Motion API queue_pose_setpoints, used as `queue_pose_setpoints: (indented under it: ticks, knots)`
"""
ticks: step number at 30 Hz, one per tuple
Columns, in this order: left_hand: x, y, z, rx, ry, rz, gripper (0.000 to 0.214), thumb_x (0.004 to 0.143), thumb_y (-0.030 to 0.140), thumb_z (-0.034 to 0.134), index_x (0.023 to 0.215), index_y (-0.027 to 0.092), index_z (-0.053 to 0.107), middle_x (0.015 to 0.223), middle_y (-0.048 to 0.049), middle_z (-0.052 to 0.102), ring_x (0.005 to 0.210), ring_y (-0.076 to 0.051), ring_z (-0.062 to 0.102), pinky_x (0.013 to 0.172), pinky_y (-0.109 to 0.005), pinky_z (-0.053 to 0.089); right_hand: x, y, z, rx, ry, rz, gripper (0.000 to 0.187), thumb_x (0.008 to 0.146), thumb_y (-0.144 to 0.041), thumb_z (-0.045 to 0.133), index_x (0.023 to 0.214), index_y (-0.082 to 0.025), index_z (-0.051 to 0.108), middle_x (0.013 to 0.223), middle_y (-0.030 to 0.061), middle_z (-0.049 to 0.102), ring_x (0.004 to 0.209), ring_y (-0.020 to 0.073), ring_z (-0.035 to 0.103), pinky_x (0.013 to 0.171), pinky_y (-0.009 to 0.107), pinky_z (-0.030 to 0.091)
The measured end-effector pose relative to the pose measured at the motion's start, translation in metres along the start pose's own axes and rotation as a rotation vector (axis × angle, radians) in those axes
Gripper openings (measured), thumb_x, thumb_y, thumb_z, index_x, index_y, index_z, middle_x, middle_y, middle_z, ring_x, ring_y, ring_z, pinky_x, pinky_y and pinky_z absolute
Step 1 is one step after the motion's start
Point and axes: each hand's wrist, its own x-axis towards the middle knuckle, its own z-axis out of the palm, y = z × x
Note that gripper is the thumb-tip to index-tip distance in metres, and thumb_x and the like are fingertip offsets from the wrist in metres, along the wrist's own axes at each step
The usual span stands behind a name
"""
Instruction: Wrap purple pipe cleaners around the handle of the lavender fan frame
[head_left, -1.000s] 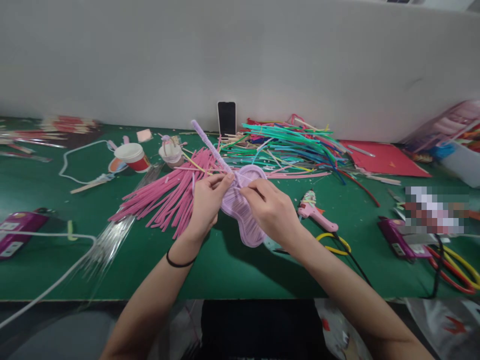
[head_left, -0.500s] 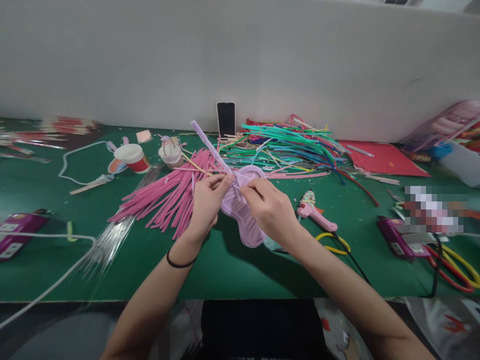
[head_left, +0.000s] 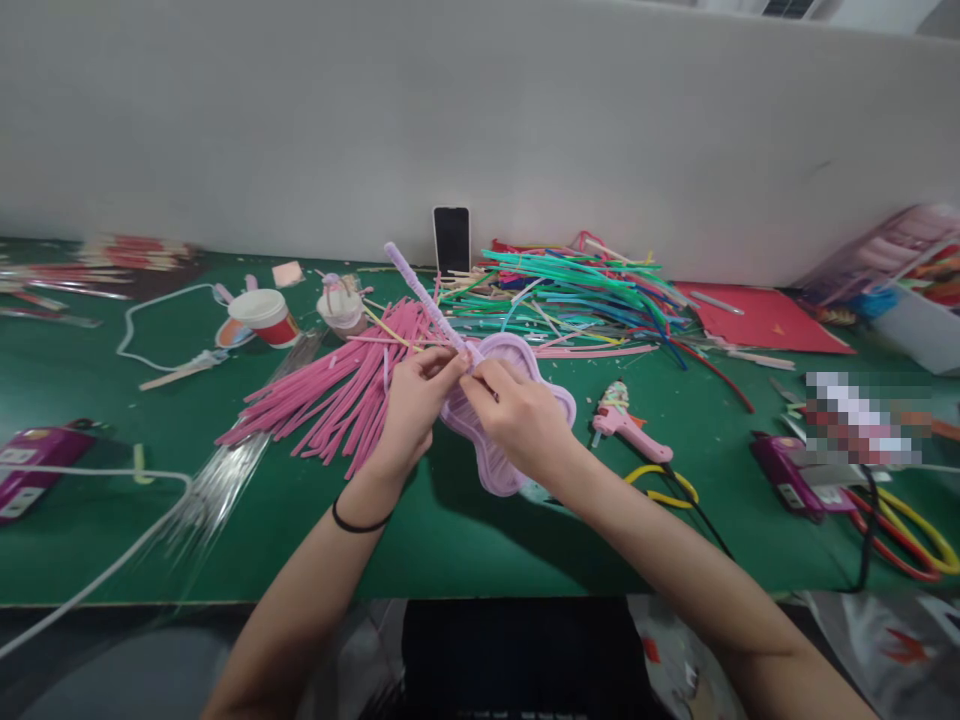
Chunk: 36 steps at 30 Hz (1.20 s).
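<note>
Between my hands is a lilac pipe-cleaner piece (head_left: 501,468) with a lobed, flower-like outline and rows of strands filling it. A lilac wrapped stem (head_left: 420,288) sticks out from it toward the upper left. My left hand (head_left: 416,400) pinches the base of the stem with thumb and index finger. Right beside it, my right hand (head_left: 525,415) is closed at the same joint and covers part of the lobed piece. What lies right under the fingertips is hidden. Pink pipe cleaners (head_left: 330,400) lie in a fanned bundle just left of my left hand.
A pink glue gun (head_left: 634,430) and yellow-handled scissors (head_left: 664,490) lie to the right. Behind are a heap of coloured pipe cleaners (head_left: 577,290), a phone (head_left: 452,240) and a red sheet (head_left: 772,320). A paper cup (head_left: 270,318) and white cable (head_left: 97,570) are on the left.
My right hand has moved slightly left, up against the left fingertips at the joint. More of the lobed piece's right side now shows. My left hand has barely moved.
</note>
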Motion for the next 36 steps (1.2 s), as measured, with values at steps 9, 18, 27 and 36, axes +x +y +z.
queue_pose_setpoints:
  ticks: [9, 18, 27, 36]
  knots:
    - [0.001, 0.001, -0.003, -0.121, -0.022, -0.093, 0.031, 0.061, 0.036, 0.091, 0.075, 0.014, 0.075, 0.080, -0.0018, 0.071, 0.073, -0.013, 0.063, 0.070, -0.023, 0.048, -0.024, 0.029, -0.003, 0.642, 0.221, 0.363, 0.043, 0.097, -0.040, 0.062, 0.136, -0.023, 0.059, 0.137, 0.0157, 0.060, 0.109, 0.0241, 0.066, 0.098, 0.044, 0.056]
    - [-0.003, 0.006, 0.001, -0.158, -0.164, -0.150, 0.042, 0.069, 0.056, 0.084, 0.078, 0.015, 0.077, 0.083, -0.0069, 0.077, 0.079, -0.020, 0.071, 0.074, -0.029, 0.054, -0.022, 0.060, 0.018, 1.437, -0.057, 0.809, 0.029, 0.086, -0.048, 0.071, 0.099, -0.022, 0.070, 0.094, 0.0020, 0.073, 0.088, 0.0180, 0.065, 0.085, 0.033, 0.051]
    - [-0.010, 0.009, -0.002, -0.102, -0.256, 0.010, 0.024, 0.063, 0.029, 0.092, 0.082, 0.020, 0.081, 0.094, -0.0069, 0.081, 0.082, -0.020, 0.073, 0.082, -0.031, 0.057, -0.030, 0.050, 0.014, 1.775, 0.070, 1.000, 0.030, 0.076, -0.045, 0.083, 0.094, -0.023, 0.074, 0.089, 0.0002, 0.073, 0.083, 0.0162, 0.064, 0.083, 0.030, 0.047]
    - [-0.014, 0.012, -0.004, -0.217, -0.371, 0.068, 0.019, 0.075, 0.030, 0.085, 0.079, 0.020, 0.070, 0.092, -0.0052, 0.079, 0.082, -0.018, 0.072, 0.075, -0.027, 0.056, -0.027, 0.046, 0.003, 1.973, 0.104, 1.086, 0.034, 0.065, -0.034, 0.089, 0.092, -0.024, 0.071, 0.079, -0.0037, 0.067, 0.068, 0.0114, 0.058, 0.064, 0.022, 0.045]
